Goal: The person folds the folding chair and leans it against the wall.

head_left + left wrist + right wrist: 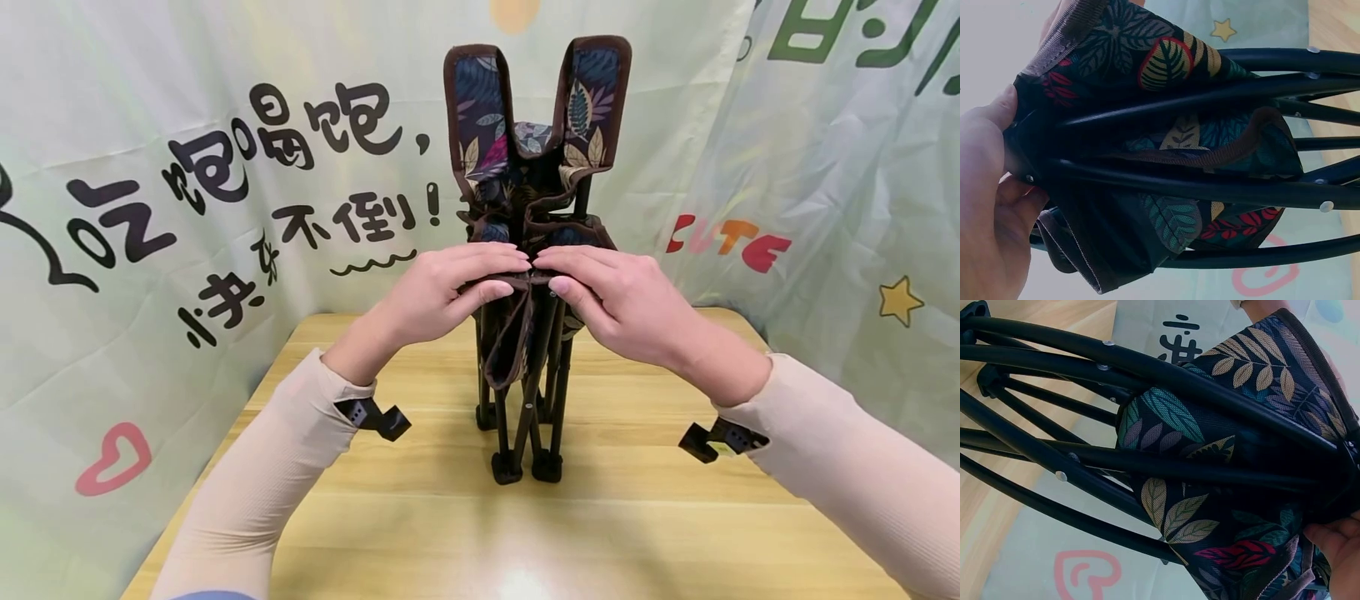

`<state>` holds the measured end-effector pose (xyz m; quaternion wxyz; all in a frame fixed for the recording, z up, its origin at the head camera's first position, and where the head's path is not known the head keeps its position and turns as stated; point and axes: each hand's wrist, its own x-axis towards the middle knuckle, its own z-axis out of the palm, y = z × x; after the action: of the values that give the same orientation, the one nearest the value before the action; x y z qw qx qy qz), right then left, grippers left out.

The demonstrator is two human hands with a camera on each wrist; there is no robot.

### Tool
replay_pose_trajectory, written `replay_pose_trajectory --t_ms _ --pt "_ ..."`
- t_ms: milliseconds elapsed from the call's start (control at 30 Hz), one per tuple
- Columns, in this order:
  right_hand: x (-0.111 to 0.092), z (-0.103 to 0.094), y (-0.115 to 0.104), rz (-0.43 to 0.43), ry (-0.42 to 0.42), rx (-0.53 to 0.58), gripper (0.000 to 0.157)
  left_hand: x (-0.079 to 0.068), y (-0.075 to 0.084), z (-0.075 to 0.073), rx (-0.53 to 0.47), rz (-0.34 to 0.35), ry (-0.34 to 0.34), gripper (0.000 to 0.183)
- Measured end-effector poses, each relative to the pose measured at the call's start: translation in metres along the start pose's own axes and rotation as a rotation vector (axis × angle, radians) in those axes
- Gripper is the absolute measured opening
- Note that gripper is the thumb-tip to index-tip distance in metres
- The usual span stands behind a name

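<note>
A folding camping chair (478, 100) with dark leaf-print fabric and brown edging stands upright on the table, its frame folded into a narrow bundle. My left hand (442, 292) grips the left front corner of the seat, fingers over the top and thumb on the near side. Opposite it, my right hand (641, 304) grips the right front corner the same way, the fingertips of both hands almost meeting. Between the thumbs, a fold of seat fabric (512, 346) hangs down. Black crossing legs (1210, 187) with silver rivets spread out below the fabric (1191, 519).
Beneath the chair is a wooden table (405, 533), on which its black feet (507, 471) rest close together. A pale printed curtain (300, 50) with lettering hangs behind the table and along its sides. A small black camera mount (375, 417) sits on each wrist.
</note>
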<state>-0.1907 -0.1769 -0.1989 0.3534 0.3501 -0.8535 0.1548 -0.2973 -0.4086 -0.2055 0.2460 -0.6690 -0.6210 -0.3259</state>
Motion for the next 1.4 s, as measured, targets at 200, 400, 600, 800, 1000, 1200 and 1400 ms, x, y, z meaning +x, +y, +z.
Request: replay_pose_trajectory --t_ms 200,400,600,800,1000,1200,1400 --pt "-0.003 0.004 -0.003 0.055 0.016 0.015 0.035 -0.002 -0.001 -0.001 -0.047 -0.033 -0.018 0.028" --pt "-0.004 0.003 -0.005 0.083 0.006 0.010 0.030 -0.003 0.001 -0.005 -0.045 -0.084 -0.073 0.031" --pt "-0.005 -0.003 -0.005 0.075 -0.028 -0.009 0.032 -0.007 0.006 -0.007 -0.005 -0.118 -0.094 0.032" --pt "-0.008 -0.011 -0.003 0.052 -0.046 -0.039 0.049 -0.010 0.010 -0.010 0.030 -0.110 -0.094 0.048" --pt "-0.016 -0.016 0.000 0.056 -0.040 -0.061 0.059 -0.015 0.014 -0.015 0.036 -0.119 -0.071 0.057" --pt "-0.024 -0.019 0.002 0.037 -0.041 -0.097 0.064 -0.026 0.016 -0.024 0.075 -0.159 -0.087 0.060" --pt "-0.038 -0.028 0.003 0.057 -0.066 -0.107 0.065 -0.040 0.014 -0.034 0.103 -0.197 -0.089 0.064"
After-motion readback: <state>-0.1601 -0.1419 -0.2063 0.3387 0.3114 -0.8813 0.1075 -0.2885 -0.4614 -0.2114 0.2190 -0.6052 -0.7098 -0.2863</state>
